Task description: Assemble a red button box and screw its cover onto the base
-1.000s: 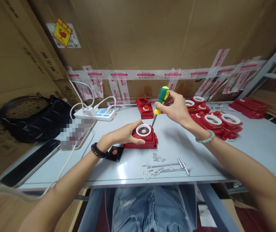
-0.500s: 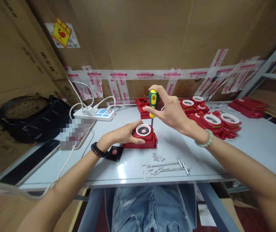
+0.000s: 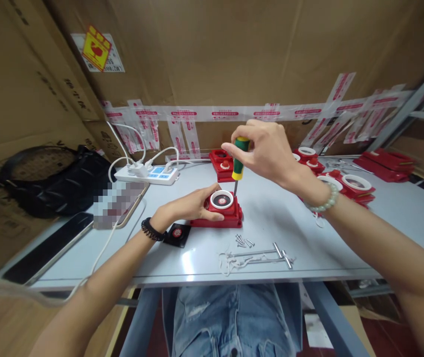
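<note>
This looks like an assembly workshop: screwdriver (image 3: pixel 239 164), loose screws (image 3: pixel 240 241) and red housings (image 3: pixel 217 223) share one table (image 3: pixel 278 223).

Before you are one screwdriver (image 3: pixel 238 162), two T-shaped rods (image 3: pixel 286 260) near, one black plate (image 3: pixel 177 235), one power strip (image 3: pixel 161 175) and one black bag (image 3: pixel 61 183) left.

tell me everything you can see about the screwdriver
The screwdriver has a green and yellow handle, apparently plastic, and a thin, metal-looking shaft. It stands handle up, leaning slightly, gripped by the right hand, whose fingers partly hide the handle. Its shaft reaches down to the red case; the tip is too small to make out.
</note>
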The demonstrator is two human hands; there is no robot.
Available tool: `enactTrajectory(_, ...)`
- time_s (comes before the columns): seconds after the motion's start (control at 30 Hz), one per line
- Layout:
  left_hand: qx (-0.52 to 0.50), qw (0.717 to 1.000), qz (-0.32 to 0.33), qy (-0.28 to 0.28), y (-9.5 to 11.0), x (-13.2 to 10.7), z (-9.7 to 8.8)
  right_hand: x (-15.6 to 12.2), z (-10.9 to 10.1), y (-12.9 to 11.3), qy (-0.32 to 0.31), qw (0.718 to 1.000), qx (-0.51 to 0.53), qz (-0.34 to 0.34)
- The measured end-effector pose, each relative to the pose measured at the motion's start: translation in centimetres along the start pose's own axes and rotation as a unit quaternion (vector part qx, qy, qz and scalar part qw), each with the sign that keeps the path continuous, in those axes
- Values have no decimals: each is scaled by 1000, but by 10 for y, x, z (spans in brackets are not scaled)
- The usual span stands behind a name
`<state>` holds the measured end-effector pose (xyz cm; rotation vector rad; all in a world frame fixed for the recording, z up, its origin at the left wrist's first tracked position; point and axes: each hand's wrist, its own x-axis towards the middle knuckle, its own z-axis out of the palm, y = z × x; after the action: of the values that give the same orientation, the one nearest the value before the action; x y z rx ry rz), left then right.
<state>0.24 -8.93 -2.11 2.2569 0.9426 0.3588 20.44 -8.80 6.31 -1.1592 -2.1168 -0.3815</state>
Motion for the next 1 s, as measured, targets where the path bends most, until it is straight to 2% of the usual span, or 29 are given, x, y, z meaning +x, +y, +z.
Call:
enactTrajectory(0.13, 2, 1000, 1, 3, 0, 0, 0, -6, -7, -7, -41, 996, -81, 14)
enactTrajectory(0.27, 4, 1000, 2, -4, 0, 0, -1, -6, -19, -5, -124, 990, -46, -42)
enactTrajectory(0.33, 4, 1000, 3, -8, 0, -1, -1, -1, -21, -3, -143, 987, -46, -53)
enactTrajectory(0.53, 15, 1000, 9, -4, 0, 0, 0, 9, -15, -11, -70, 990, -125, 3)
enactTrajectory(0.7, 18, 1000, 7, -1, -2, 0, 0, 9, -23, -9, -198, 974, -105, -28)
enactTrajectory(0.73, 13, 1000, 5, -2, -2, 0, 0, 10, -23, -7, -207, 972, -103, -35)
enactTrajectory(0.87, 4, 1000, 7, -4, -3, 0, 0, 16, -15, -5, -144, 978, -150, -29)
enactTrajectory(1.0, 12, 1000, 9, -1, -3, 1, 0, 13, -10, -14, -80, 981, -173, -25)
